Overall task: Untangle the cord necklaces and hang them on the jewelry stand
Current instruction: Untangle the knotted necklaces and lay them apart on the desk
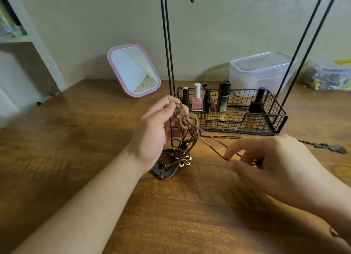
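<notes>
Above the wooden worktop (76, 139), the tangle of cord necklaces (187, 126) hung from the left hand (153, 132), whose fingers were pinched closed on the top of the bunch. The pendants, a dark oval one (165, 168) and a pale flower-shaped one (185, 161), rested on the wood below the knot. One brown cord loop (212, 145) ran out of the tangle, down and to the right, into the right hand (271, 158), where thumb and forefinger were closed on its far end.

As I judged it, the step in hand was to pull this one loop free. To do it well, the right hand should draw slowly along the line of the cord, and the left grip should loosen a little so that the knot can open instead of tightening. If the cord catches, it is better to stop and lift the crossing strand.

Behind the hands stood the jewelry stand (168, 44), its black rods rising from a wire basket (266, 126) with small bottles (197, 98). Its hooks at the top edge carried nothing that I could see. Another chain necklace (330, 147) lay on the worktop to the right.
</notes>
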A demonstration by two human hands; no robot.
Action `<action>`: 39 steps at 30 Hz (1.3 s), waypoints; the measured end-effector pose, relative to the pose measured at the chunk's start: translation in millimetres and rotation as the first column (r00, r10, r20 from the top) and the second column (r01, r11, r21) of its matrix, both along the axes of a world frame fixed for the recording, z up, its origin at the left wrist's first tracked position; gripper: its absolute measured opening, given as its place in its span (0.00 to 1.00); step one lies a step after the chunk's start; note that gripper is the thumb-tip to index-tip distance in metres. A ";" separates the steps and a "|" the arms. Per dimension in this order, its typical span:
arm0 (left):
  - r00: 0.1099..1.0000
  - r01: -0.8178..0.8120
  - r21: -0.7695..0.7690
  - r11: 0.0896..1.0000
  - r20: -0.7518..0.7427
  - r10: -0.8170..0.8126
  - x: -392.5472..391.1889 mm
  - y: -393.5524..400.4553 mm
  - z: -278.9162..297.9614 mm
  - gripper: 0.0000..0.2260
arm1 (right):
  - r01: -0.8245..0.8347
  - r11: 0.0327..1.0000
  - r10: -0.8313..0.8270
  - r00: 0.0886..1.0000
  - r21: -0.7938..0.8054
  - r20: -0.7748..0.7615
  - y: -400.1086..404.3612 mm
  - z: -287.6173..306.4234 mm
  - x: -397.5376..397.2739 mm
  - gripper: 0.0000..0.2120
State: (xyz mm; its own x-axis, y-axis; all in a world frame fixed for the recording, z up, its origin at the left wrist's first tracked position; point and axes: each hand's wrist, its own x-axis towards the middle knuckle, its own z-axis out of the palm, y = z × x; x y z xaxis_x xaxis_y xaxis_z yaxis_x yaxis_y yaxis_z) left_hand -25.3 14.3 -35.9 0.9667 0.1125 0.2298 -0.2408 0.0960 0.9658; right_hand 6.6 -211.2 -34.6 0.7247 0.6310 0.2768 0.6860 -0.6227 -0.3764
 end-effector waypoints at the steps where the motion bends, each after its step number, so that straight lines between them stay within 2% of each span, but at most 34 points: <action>1: 1.000 0.007 -0.020 1.000 0.006 -0.007 0.0 0.2 0.5 0.12 | -0.002 1.000 0.003 1.000 0.005 -0.027 0.3 0.6 -1.1 0.08; 5: 0.998 0.059 -0.065 0.996 0.002 -0.059 -0.2 -2.1 0.4 0.10 | -0.034 0.975 0.091 0.962 0.217 -0.257 2.7 3.5 -7.2 0.22; 9: 0.983 0.181 -0.132 0.975 -0.017 -0.185 -0.7 -6.5 -0.1 0.08 | 0.043 0.991 -0.027 0.992 0.127 -0.123 7.7 3.6 -11.1 0.42; 12: 0.963 0.244 -0.216 0.945 -0.060 -0.262 -1.4 -11.0 -1.1 0.09 | 0.078 0.986 -0.070 0.996 0.145 -0.059 8.4 4.9 -12.2 0.46; 15: 0.964 0.212 -0.123 0.969 -0.134 -0.228 0.0 -11.5 -5.2 0.11 | 0.103 0.977 -0.101 0.995 0.188 -0.022 6.8 7.7 -12.4 0.44; 18: 0.953 0.238 -0.034 0.971 -0.185 -0.240 0.9 -9.6 -6.2 0.12 | 0.124 0.976 -0.117 0.992 0.178 -0.045 5.5 11.1 -14.0 0.46; 22: 0.969 0.207 0.054 0.977 -0.145 -0.198 1.5 -9.8 -7.9 0.10 | 0.147 0.976 -0.136 0.988 0.162 -0.077 5.2 13.2 -14.6 0.50; 26: 0.973 0.198 0.040 0.979 -0.126 -0.192 1.3 -8.1 -7.7 0.07 | 0.140 0.987 -0.132 0.987 0.079 -0.093 5.3 16.2 -16.1 0.55; 27: 0.979 0.176 0.078 0.981 -0.116 -0.167 0.9 -8.5 -7.0 0.05 | 0.137 0.989 -0.132 0.987 0.053 -0.092 5.6 16.8 -16.9 0.56; 29: 0.996 0.069 0.247 0.967 -0.069 -0.053 0.9 -8.2 -8.2 0.02 | 0.134 0.991 -0.131 0.988 0.022 -0.087 6.3 17.3 -17.6 0.58; 31: 0.998 -0.058 0.416 0.907 -0.005 0.067 2.4 -7.6 -11.0 0.02 | 0.128 0.992 -0.127 0.988 0.014 -0.085 6.1 17.7 -17.7 0.59; 32: 0.995 -0.097 0.451 0.887 0.012 0.103 2.8 -7.5 -11.5 0.03 | 0.125 0.992 -0.124 0.988 0.012 -0.087 5.6 18.4 -17.9 0.60; 35: 0.995 -0.093 0.370 0.924 0.014 0.095 3.4 -7.1 -10.0 0.03 | 0.099 0.995 -0.100 0.990 -0.011 -0.104 3.5 20.9 -18.9 0.63; 39: 0.999 0.042 0.115 0.993 -0.023 -0.039 1.5 -9.3 -7.2 0.03 | 0.070 0.991 -0.085 0.989 -0.118 -0.125 2.9 19.5 -17.0 0.65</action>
